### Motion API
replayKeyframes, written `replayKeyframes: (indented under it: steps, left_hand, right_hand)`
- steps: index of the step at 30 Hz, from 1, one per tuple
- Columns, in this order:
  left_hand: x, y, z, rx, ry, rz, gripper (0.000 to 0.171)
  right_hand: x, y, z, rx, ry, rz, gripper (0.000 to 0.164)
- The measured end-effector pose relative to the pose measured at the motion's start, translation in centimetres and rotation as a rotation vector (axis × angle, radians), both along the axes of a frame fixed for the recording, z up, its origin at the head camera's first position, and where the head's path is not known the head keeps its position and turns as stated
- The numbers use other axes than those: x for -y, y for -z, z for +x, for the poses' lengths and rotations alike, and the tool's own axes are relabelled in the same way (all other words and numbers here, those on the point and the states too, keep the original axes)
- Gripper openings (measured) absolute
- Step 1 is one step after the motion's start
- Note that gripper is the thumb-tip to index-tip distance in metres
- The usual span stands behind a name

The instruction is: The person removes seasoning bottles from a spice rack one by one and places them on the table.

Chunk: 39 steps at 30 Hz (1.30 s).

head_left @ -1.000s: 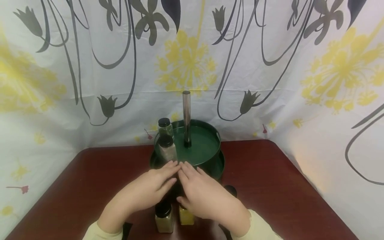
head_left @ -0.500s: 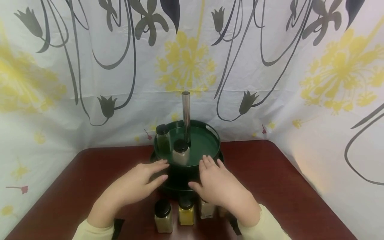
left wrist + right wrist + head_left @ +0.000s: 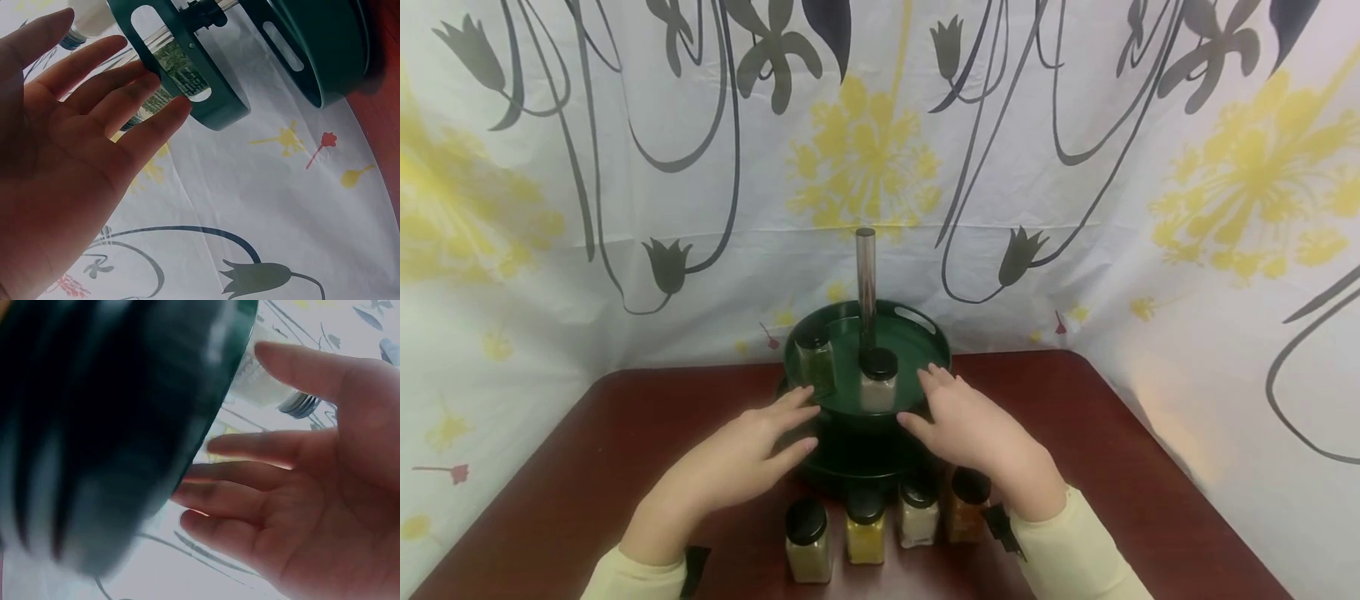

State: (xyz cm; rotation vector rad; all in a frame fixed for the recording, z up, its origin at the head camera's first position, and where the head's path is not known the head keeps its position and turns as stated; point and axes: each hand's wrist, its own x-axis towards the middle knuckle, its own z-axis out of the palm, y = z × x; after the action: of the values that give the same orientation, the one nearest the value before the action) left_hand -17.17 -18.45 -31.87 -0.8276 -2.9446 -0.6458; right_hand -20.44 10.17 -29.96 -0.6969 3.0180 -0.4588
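A two-tier green round tray (image 3: 906, 337) with a metal centre post (image 3: 867, 279) stands on the table. On its upper tier are a black-lidded jar of green herbs (image 3: 816, 368) at the left and a jar of pale contents (image 3: 878, 390) near the front. My left hand (image 3: 718, 471) is at the front left, its fingertips by the upper rim; the left wrist view shows these fingers (image 3: 156, 128) spread loosely against the slotted wall. Across from it, my right hand (image 3: 988, 437) reaches the right side of the rim, palm facing the tray wall, fingers extended. Neither hand grips anything.
In front of the tray several black-lidded jars stand in a row: a beige one (image 3: 809, 554), a yellow one (image 3: 866, 537), a white one (image 3: 918, 521) and an orange-brown one (image 3: 967, 508). A patterned curtain (image 3: 737, 208) hangs behind the dark red table (image 3: 647, 433).
The upper tier has turned, carrying the pale jar from the left to the front and the herb jar forward. My hands, together at first, have parted, the right one moving right along the rim.
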Motion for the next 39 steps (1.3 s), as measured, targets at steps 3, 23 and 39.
replayKeyframes:
  steps: [3,23,39]
  left_hand:
    - [0.0,-0.1,-0.1,-0.009,0.002,-0.007,0.051]
    - [-0.2,-0.2,-0.3,-0.027,0.015,-0.015,0.050]
    - [0.0,0.1,-0.3,-0.018,0.014,-0.007,0.050]
  right_hand:
    - [0.5,-0.1,0.2,-0.074,-0.034,-0.086,0.075]
    - [2.7,1.0,0.0,-0.421,-0.101,-0.235,0.060]
    - [2.5,1.1,-0.4,-0.459,-0.006,-0.326,0.049]
